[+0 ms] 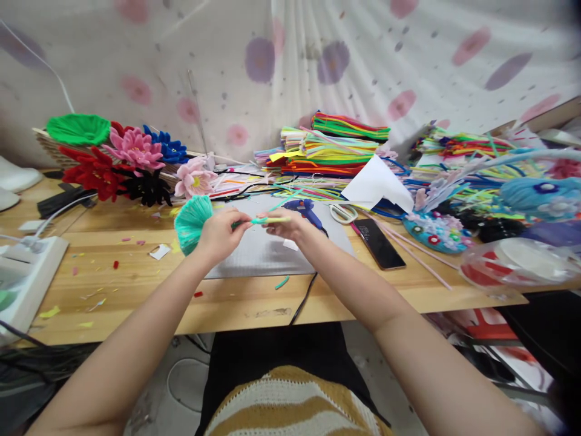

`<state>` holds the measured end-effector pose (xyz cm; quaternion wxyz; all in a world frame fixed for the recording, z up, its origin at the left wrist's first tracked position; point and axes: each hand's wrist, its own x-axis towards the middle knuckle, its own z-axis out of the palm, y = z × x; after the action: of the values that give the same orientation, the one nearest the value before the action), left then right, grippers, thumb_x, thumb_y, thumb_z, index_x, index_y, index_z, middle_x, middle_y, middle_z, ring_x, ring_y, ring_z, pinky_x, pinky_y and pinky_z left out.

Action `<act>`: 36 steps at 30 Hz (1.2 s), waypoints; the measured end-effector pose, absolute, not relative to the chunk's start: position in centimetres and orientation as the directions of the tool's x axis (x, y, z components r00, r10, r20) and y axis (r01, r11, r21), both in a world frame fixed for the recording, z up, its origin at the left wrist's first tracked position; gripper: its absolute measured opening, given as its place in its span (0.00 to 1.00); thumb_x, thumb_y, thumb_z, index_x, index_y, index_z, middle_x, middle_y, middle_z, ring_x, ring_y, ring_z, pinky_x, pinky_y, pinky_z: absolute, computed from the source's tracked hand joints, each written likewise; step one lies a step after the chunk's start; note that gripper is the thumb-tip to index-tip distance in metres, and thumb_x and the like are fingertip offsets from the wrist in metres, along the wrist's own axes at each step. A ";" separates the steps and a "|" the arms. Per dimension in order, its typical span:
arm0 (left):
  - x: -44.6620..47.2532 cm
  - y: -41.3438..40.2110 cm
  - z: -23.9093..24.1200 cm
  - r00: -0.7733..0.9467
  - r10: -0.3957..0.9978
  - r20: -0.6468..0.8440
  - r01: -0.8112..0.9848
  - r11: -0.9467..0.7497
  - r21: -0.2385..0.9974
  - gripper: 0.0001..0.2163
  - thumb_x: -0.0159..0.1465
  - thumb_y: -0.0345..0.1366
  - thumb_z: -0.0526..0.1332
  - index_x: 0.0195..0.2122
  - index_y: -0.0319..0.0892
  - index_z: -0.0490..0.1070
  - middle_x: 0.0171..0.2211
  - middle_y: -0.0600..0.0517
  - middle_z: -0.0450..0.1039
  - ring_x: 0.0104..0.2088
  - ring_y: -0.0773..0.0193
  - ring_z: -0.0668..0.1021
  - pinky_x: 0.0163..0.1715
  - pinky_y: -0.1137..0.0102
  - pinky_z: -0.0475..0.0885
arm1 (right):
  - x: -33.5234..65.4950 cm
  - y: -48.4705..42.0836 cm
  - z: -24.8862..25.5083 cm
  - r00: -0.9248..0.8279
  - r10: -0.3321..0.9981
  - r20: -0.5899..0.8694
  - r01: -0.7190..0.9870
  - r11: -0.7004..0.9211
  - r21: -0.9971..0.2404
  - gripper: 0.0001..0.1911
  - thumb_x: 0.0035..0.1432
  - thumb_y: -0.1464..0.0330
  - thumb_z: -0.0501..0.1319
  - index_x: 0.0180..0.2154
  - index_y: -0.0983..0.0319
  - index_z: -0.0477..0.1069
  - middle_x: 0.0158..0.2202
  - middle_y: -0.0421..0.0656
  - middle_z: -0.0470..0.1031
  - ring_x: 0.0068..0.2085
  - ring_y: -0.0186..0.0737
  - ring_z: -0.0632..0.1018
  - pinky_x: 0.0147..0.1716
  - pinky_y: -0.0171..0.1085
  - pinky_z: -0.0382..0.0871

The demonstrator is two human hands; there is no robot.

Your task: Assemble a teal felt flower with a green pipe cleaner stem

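A teal, round, pleated pipe-cleaner leaf (191,223) hangs on the left of my left hand (223,233), whose fingers are pinched on its stem. From those fingertips a thin stem (275,220), teal at one end and pale yellow-green further along, runs right into my right hand (288,225). The right fingers are closed around this stem, partly hidden behind it. Both hands are held over a grey mat (254,261). Just beyond the right hand lies a blue glue gun (303,209).
Pipe-cleaner flowers (136,148) stand at the back left. Bundles of pipe cleaners (336,142) are stacked behind the mat. White-handled scissors (344,213), a phone (380,243) and a plastic tub (503,266) lie right; a power strip (34,284) is left. Scraps litter the table.
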<state>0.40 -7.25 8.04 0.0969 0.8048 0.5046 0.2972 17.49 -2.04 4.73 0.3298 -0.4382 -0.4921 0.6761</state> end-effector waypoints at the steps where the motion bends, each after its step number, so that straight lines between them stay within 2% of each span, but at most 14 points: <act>1: 0.5 -7.2 7.8 0.259 0.880 0.399 0.757 -0.441 0.482 0.11 0.59 0.39 0.55 0.34 0.40 0.74 0.33 0.49 0.73 0.35 0.63 0.73 0.36 0.70 0.66 | 17.3 -2.6 3.9 -0.407 0.866 -0.291 -0.054 -0.341 -0.939 0.09 0.45 0.65 0.62 0.23 0.65 0.71 0.18 0.38 0.66 0.22 0.28 0.65 0.24 0.30 0.56; 3: 0.7 -7.3 7.3 0.149 0.896 0.419 0.770 -0.371 0.519 0.11 0.59 0.39 0.54 0.35 0.40 0.73 0.34 0.49 0.73 0.35 0.63 0.73 0.37 0.70 0.66 | 16.7 -4.2 2.4 -0.397 0.872 -0.288 -0.113 -0.357 -0.927 0.09 0.48 0.64 0.60 0.27 0.64 0.72 0.21 0.38 0.67 0.23 0.28 0.66 0.25 0.30 0.58; 5: 0.9 -7.4 6.8 0.080 0.910 0.407 0.798 -0.303 0.521 0.12 0.59 0.38 0.54 0.37 0.40 0.73 0.36 0.49 0.73 0.36 0.63 0.73 0.37 0.70 0.66 | 16.2 -6.0 1.7 -0.325 0.917 -0.230 -0.099 -0.275 -0.956 0.10 0.48 0.62 0.59 0.30 0.62 0.73 0.23 0.39 0.70 0.25 0.29 0.67 0.27 0.31 0.59; 8: 1.1 -7.6 6.2 0.075 0.935 0.348 0.880 -0.225 0.417 0.13 0.60 0.37 0.53 0.41 0.42 0.74 0.36 0.49 0.73 0.36 0.61 0.74 0.34 0.69 0.65 | 16.1 -7.7 2.2 -0.199 0.980 0.027 0.191 0.065 -0.979 0.11 0.50 0.61 0.59 0.27 0.61 0.74 0.25 0.40 0.72 0.29 0.32 0.70 0.31 0.32 0.60; 11: 1.2 -7.7 6.0 0.138 0.938 0.319 0.935 -0.229 0.270 0.12 0.60 0.36 0.53 0.39 0.44 0.75 0.33 0.48 0.72 0.35 0.60 0.74 0.30 0.69 0.64 | 16.5 -7.5 4.6 -0.232 0.924 0.304 0.499 0.381 -0.778 0.11 0.52 0.63 0.59 0.26 0.62 0.74 0.29 0.42 0.75 0.35 0.36 0.72 0.37 0.34 0.59; 14: 1.1 -7.6 6.2 0.267 0.911 0.316 0.917 -0.341 0.207 0.11 0.59 0.35 0.54 0.36 0.43 0.75 0.32 0.49 0.72 0.34 0.60 0.74 0.28 0.69 0.63 | 17.2 -5.7 7.3 -0.310 0.880 0.359 0.591 0.475 -0.652 0.11 0.51 0.62 0.60 0.25 0.63 0.75 0.28 0.43 0.75 0.34 0.36 0.71 0.34 0.34 0.58; 18: 0.4 -7.4 6.8 0.430 0.838 0.336 0.783 -0.532 0.323 0.08 0.58 0.35 0.56 0.33 0.41 0.74 0.29 0.50 0.72 0.30 0.64 0.73 0.29 0.70 0.64 | 18.1 -2.4 8.8 -0.354 0.925 0.137 0.421 0.288 -0.860 0.12 0.46 0.63 0.64 0.21 0.65 0.73 0.20 0.39 0.70 0.25 0.29 0.67 0.26 0.32 0.55; 21: 0.0 -7.4 7.3 0.411 0.814 0.410 0.691 -0.572 0.442 0.08 0.58 0.36 0.56 0.32 0.40 0.72 0.27 0.52 0.71 0.27 0.67 0.71 0.27 0.72 0.64 | 18.3 -1.1 7.5 -0.364 0.919 -0.149 0.117 -0.113 -0.987 0.07 0.45 0.67 0.64 0.22 0.65 0.72 0.17 0.36 0.66 0.20 0.26 0.62 0.21 0.30 0.51; 24: 0.1 -7.3 7.2 0.291 0.823 0.489 0.682 -0.537 0.497 0.08 0.57 0.37 0.57 0.31 0.39 0.72 0.27 0.51 0.71 0.29 0.66 0.72 0.28 0.72 0.65 | 17.6 -2.1 5.0 -0.357 0.856 -0.374 -0.177 -0.455 -0.873 0.03 0.44 0.71 0.63 0.22 0.64 0.70 0.15 0.34 0.63 0.18 0.24 0.60 0.20 0.29 0.49; 27: 0.3 -7.2 6.6 0.126 0.851 0.511 0.726 -0.430 0.536 0.08 0.58 0.37 0.56 0.32 0.39 0.72 0.29 0.50 0.72 0.31 0.65 0.73 0.31 0.71 0.66 | 16.2 -4.7 2.7 -0.300 0.855 -0.423 -0.374 -0.513 -0.773 0.03 0.43 0.70 0.62 0.24 0.64 0.71 0.18 0.35 0.65 0.20 0.24 0.62 0.21 0.28 0.51; 29: 0.5 -7.2 6.0 0.061 0.866 0.496 0.780 -0.352 0.518 0.08 0.58 0.36 0.56 0.33 0.39 0.72 0.31 0.49 0.73 0.32 0.63 0.73 0.32 0.69 0.66 | 15.3 -6.5 1.6 -0.198 0.907 -0.371 -0.409 -0.421 -0.810 0.06 0.42 0.67 0.63 0.25 0.64 0.72 0.19 0.36 0.65 0.21 0.25 0.63 0.22 0.29 0.52; 31: 0.5 -7.2 5.5 0.058 0.887 0.459 0.849 -0.285 0.445 0.09 0.58 0.36 0.56 0.35 0.39 0.73 0.33 0.48 0.73 0.33 0.61 0.74 0.32 0.68 0.65 | 14.9 -7.8 1.2 -0.099 0.966 -0.239 -0.323 -0.258 -0.911 0.09 0.42 0.64 0.63 0.23 0.64 0.72 0.19 0.36 0.65 0.22 0.26 0.63 0.23 0.30 0.53; 34: 0.4 -7.3 4.9 0.159 0.920 0.357 0.928 -0.263 0.266 0.10 0.59 0.36 0.55 0.34 0.40 0.75 0.32 0.47 0.73 0.32 0.59 0.74 0.27 0.68 0.63 | 15.2 -8.1 2.0 -0.078 0.995 0.068 0.023 0.070 -0.997 0.11 0.44 0.61 0.61 0.21 0.63 0.70 0.19 0.37 0.65 0.25 0.30 0.65 0.26 0.32 0.55; 36: 0.3 -7.4 4.7 0.255 0.915 0.313 0.932 -0.319 0.173 0.10 0.59 0.36 0.54 0.31 0.40 0.75 0.30 0.47 0.73 0.31 0.59 0.74 0.26 0.68 0.62 | 15.8 -7.2 3.4 -0.151 0.963 0.224 0.270 0.258 -0.927 0.12 0.47 0.61 0.60 0.20 0.63 0.70 0.20 0.37 0.66 0.26 0.31 0.67 0.28 0.33 0.55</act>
<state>0.26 -7.45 4.67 -0.0234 0.7918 0.5831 0.1803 15.82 -7.17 3.43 0.4495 -0.4718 -0.6535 0.3850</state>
